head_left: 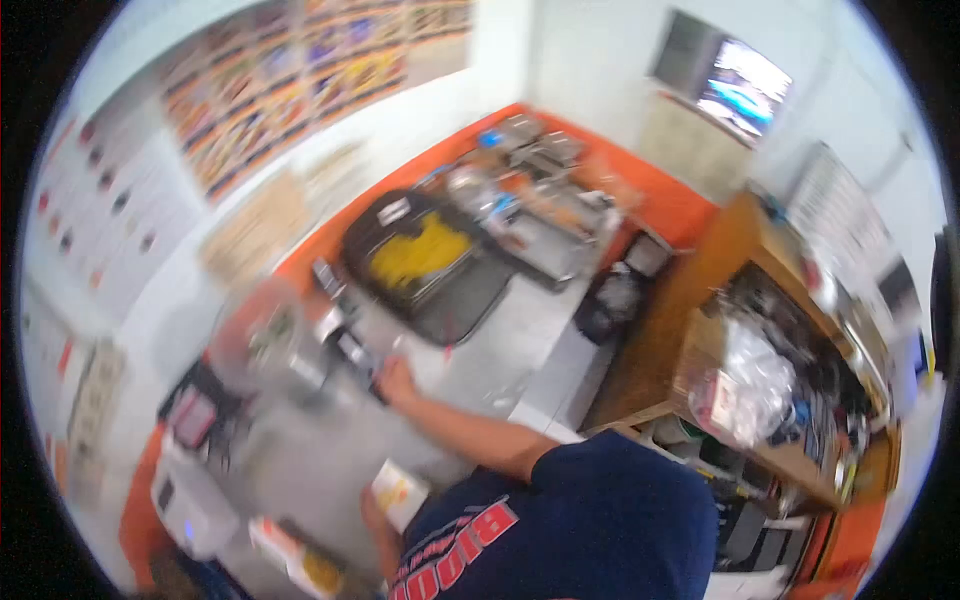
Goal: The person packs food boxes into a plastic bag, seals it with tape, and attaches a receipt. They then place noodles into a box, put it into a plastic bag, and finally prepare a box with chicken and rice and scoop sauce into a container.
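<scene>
My left hand (pixel 380 525) is closed on a small white carton (pixel 400 493) with yellow and orange print, close to my dark blue shirt. Stretched out over the metal counter (pixel 330 460), my right hand (pixel 397 381) is beside a dark and white elongated object (pixel 352 350); motion smears its fingers, so a hold cannot be made out. Beyond it, a black container (pixel 405 245) holds yellow food (pixel 420 255). An open white and orange carton (pixel 275 540) with yellow contents lies nearer the bottom edge.
A clear plastic tub (pixel 265 335) and a white device (pixel 192 508) are at the left. Metal trays (pixel 545 225) stand at the back of the counter. On the right is a wooden cabinet (pixel 650 350) with plastic bags (pixel 755 385). A lit screen (pixel 743 88) hangs above.
</scene>
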Demonstrator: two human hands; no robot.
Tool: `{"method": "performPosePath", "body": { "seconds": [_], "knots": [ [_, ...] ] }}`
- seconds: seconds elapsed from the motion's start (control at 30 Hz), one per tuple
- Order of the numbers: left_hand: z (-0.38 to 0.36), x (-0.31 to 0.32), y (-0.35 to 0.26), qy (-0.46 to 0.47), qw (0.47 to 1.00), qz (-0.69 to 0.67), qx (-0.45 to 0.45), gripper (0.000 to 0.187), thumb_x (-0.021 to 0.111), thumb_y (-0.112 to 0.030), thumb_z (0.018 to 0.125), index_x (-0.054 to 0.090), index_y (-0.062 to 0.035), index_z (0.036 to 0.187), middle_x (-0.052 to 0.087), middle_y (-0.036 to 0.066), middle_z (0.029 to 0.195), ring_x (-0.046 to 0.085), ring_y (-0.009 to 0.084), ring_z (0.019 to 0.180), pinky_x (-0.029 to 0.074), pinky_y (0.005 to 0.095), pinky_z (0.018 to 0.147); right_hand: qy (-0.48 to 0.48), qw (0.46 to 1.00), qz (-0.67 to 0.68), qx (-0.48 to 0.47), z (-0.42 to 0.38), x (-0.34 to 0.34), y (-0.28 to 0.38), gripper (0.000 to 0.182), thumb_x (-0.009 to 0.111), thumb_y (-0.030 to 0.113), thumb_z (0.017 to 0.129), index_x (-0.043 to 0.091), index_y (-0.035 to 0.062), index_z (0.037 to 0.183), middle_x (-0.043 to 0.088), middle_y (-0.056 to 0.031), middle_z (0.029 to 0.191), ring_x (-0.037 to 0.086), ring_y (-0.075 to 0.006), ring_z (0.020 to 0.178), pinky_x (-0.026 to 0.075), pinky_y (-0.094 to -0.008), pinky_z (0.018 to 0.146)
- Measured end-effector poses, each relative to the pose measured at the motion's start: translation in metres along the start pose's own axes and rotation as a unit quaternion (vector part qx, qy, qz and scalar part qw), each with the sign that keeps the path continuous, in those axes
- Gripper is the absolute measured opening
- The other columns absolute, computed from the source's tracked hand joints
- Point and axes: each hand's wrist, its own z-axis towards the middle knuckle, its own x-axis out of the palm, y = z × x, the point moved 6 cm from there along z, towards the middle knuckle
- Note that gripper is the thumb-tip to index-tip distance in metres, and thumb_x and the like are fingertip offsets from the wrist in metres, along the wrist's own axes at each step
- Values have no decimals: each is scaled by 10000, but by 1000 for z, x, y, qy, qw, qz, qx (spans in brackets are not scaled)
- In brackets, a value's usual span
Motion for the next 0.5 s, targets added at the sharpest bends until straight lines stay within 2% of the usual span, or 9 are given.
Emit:
{"method": "performPosePath", "body": {
  "seconds": [0.03,0.07,0.1,0.13,0.2,0.27,0.37,0.47,0.5],
  "knots": [
    [16,-5,49,27,999,20,-27,285,466,-278,1013,606,-41,1086,634,108,961,645,260,879,529,396,778,57,995,18,84,-11,-12,4,218,728,175,839,601,10,905,638,-162,735,651,-322,712,515,-446,656],
    [19,-3,60,1,980,-168,-105,290,459,-294,1016,596,-42,1061,624,106,971,641,251,884,526,392,780,62,980,113,154,-19,5,-29,199,743,126,846,573,22,845,648,-124,727,651,-234,651,515,-388,600],
    [9,-4,62,-30,919,-345,-189,299,452,-309,1019,586,-43,1036,615,105,982,638,242,888,522,389,782,111,972,103,179,-27,1,-27,219,774,111,832,574,27,857,663,-94,717,648,-183,625,512,-344,576],
    [6,1,17,-23,920,-347,-184,299,452,-309,1019,586,-43,1036,615,105,982,638,242,888,522,389,782,93,961,117,234,-38,-21,-3,198,770,155,843,616,30,849,690,-93,729,660,-188,640,517,-354,589],
    [-1,13,-73,-46,905,-341,-251,360,441,-380,1023,559,-42,989,594,99,993,636,236,884,525,396,771,108,969,62,214,-34,-18,-6,190,763,179,850,638,38,827,703,-92,746,665,-193,646,519,-361,595],
    [20,4,-3,-18,920,-331,-208,401,436,-412,1021,569,-34,1022,609,107,1001,649,248,884,537,404,771,133,977,-15,167,-34,-17,-8,240,745,260,865,678,54,761,730,-100,781,687,-203,677,534,-387,629],
    [34,7,-15,26,907,-368,-205,468,424,-450,1022,587,-17,1090,642,129,1021,673,272,888,557,419,779,84,993,-74,43,-34,-33,6,231,733,263,861,694,45,795,718,-132,760,694,-212,688,549,-385,653],
    [47,17,-38,87,863,-433,-247,505,425,-460,1023,598,-6,1158,668,156,1050,689,297,901,567,429,802,90,953,-288,31,-26,-5,-76,229,721,255,849,698,32,805,703,-166,752,699,-203,696,559,-370,663],
    [53,11,-40,129,851,-445,-246,519,432,-464,1021,602,-4,1190,678,169,1066,695,311,908,568,433,816,90,954,-285,34,-38,-26,-57,229,721,255,849,698,32,805,703,-166,752,699,-203,696,559,-370,663]
  ]
}}
